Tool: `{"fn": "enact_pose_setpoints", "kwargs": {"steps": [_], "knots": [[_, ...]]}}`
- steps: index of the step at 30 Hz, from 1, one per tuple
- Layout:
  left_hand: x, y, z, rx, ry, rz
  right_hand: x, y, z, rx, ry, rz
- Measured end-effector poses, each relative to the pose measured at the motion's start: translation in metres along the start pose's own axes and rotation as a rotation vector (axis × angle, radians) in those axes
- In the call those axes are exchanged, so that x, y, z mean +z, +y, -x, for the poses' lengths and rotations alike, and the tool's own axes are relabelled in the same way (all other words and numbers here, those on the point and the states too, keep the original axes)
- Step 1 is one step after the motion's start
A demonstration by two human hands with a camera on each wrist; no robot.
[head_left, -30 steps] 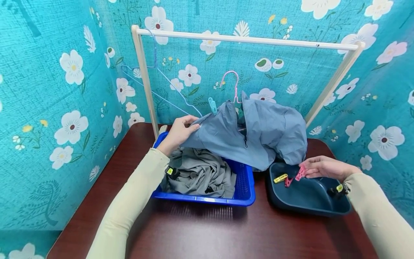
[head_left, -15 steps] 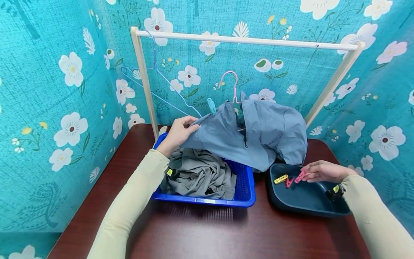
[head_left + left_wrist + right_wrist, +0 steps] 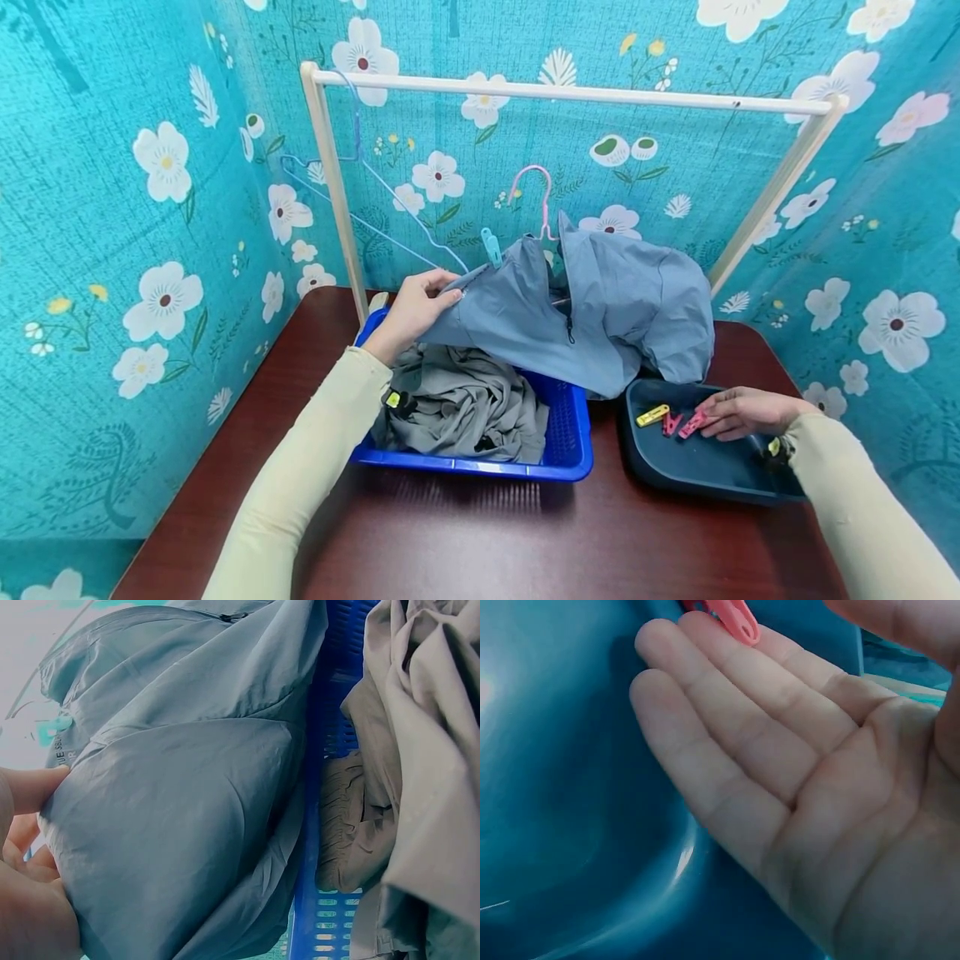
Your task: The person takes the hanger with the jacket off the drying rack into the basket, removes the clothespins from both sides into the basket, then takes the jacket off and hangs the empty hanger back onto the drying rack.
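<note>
My left hand (image 3: pixel 420 308) grips the edge of a blue-grey hooded jacket (image 3: pixel 517 312), thumb on top in the left wrist view. A light-blue clothespin (image 3: pixel 491 247) is clipped to the jacket near this hand. From the collar rises the hook of a pink hanger (image 3: pixel 546 200); the rest is mostly hidden in the jacket. Low over the dark blue tub (image 3: pixel 750 479), my right hand (image 3: pixel 742 412) has a pink clothespin (image 3: pixel 692 424) at its fingertips. A yellow clothespin (image 3: pixel 652 415) and a red-pink clothespin (image 3: pixel 671 424) lie beside it in the tub.
A blue basket (image 3: pixel 573 450) with crumpled grey clothes (image 3: pixel 465 408) stands partly under the jacket. Behind them is a wooden rack with a white bar (image 3: pixel 570 90). A blue wire hanger (image 3: pixel 397 196) hangs at its left end. Floral cloth (image 3: pixel 165 417) encloses the table (image 3: pixel 480 542).
My right hand has moved down into the tub, and the pink clothespin has gone down with it, closer to the red-pink one. My left hand stays on the jacket.
</note>
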State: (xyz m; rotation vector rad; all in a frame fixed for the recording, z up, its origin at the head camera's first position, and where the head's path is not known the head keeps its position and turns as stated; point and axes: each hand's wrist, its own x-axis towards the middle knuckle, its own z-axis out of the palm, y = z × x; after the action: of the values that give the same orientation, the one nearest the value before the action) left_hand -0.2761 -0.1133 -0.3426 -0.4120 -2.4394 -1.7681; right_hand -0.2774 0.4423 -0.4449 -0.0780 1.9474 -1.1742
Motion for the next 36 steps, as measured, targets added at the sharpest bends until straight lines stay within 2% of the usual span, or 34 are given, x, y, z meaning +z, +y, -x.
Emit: {"fn": "enact_pose_setpoints", "kwargs": {"steps": [14,19,23,27,32,36], "knots": [[0.001,0.0,0.001,0.002,-0.022,0.006,0.007,0.004,-0.001,0.075,0.127,0.062],[0.0,0.0,0.0,0.011,-0.016,0.021,0.007,-0.006,0.004,0.09,0.154,0.141],[0.0,0.002,0.0,0.011,-0.021,0.026,0.01,-0.02,0.016,0.08,0.174,0.223],[0.0,0.004,0.001,0.01,-0.025,0.023,0.012,-0.04,0.035,-0.018,0.159,0.252],[0.0,0.003,0.001,0.015,-0.021,0.015,0.013,-0.078,0.062,-0.204,0.092,0.287],[0.002,0.001,0.001,0.013,-0.017,0.003,0.028,-0.113,0.072,-0.279,0.116,0.329]]}}
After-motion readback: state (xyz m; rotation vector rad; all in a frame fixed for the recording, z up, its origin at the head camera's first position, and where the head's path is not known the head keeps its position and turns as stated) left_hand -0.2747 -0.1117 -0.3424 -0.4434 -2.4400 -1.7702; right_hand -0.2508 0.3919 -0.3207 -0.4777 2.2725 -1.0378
